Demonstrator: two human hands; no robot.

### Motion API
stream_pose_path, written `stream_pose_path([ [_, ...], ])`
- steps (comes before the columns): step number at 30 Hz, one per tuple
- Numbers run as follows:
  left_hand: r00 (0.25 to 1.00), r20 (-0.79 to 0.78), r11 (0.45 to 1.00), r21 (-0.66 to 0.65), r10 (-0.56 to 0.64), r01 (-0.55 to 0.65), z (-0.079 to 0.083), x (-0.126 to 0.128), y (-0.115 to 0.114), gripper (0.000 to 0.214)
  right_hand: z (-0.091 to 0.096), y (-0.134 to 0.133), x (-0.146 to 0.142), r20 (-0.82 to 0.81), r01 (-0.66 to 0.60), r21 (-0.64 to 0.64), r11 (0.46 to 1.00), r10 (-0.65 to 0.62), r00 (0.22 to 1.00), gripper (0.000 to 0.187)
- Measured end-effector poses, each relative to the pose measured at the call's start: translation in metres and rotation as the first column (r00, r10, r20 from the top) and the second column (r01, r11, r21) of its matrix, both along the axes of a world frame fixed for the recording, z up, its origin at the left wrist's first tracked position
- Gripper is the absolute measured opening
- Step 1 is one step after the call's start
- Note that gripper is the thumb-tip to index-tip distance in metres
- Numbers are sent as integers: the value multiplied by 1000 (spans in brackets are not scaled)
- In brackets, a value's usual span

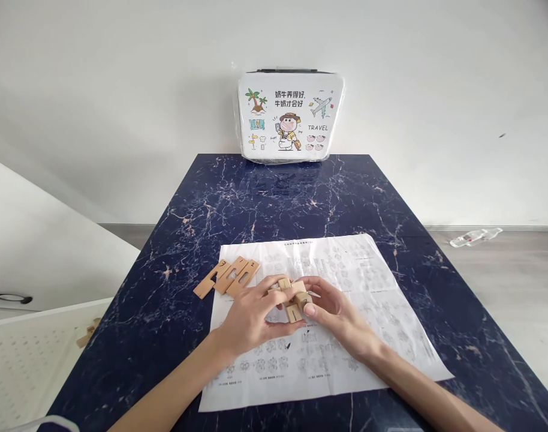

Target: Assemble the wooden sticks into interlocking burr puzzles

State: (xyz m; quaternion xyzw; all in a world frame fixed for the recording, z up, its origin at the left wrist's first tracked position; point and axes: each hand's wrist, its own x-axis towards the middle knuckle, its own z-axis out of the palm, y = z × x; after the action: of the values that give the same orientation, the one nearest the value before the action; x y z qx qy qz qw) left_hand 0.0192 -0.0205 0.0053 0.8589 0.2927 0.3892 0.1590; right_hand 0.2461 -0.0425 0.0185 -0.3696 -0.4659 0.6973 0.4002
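Note:
Both hands are closed around a cluster of interlocking wooden puzzle pieces (295, 313), held above a printed paper sheet (373, 348). My left hand (256, 309) grips the cluster from the left, with its thumb under the near side and fingers over the top. From the right, my right hand (334, 309) pinches a piece with a dark mark on its end. Fingers hide part of the cluster. To the left of my left hand, flat slotted wooden pieces (238, 287) numbered 1, 2 and 3 lie overlapping across the sheet's edge.
The sheet lies on a dark blue marbled table (274, 204). A white case with cartoon prints (274, 135) stands at the back against the wall. Left of the table is a white perforated basket (26, 360) with wooden pieces inside. A clear plastic item (475, 237) rests on the floor.

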Motion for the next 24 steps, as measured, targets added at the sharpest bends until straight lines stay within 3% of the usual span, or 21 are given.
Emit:
stream_pose_path([
  [14,999,-48,987,162,14,-6,0,-1,4,44,-7,-7,-3,-11,54,101,993,-53,999,46],
  [21,997,75,998,60,-27,23,2,1,4,40,-5,-7,-1,10,22,169,985,-24,1000,50],
  [24,999,39,996,85,-28,25,0,0,4,43,-5,-6,-1,-14,15,164,986,-13,1000,49],
])
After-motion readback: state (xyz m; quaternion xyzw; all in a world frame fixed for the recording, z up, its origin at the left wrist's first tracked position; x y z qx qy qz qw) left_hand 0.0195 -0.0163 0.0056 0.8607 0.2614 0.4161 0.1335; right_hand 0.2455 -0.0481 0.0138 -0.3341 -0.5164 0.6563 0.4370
